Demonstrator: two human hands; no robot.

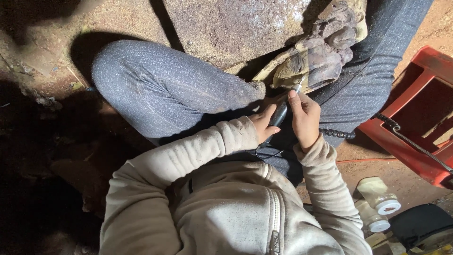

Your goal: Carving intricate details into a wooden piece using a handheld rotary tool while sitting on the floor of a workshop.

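Nearby, two white-capped bottles (380, 203), contents unseen.

A slim grey pen-shaped rotary tool (280, 113) is lying slanted between both hands, its fine tip touching the lower edge of a rough, purplish-brown and yellowish carved piece (317, 52) that is resting tilted against the person's lap, while its black coiled cord (337, 134) is trailing rightward.

Both hands (288, 120) gripping rotary tool (280, 113), tip on carved stone (316, 52)
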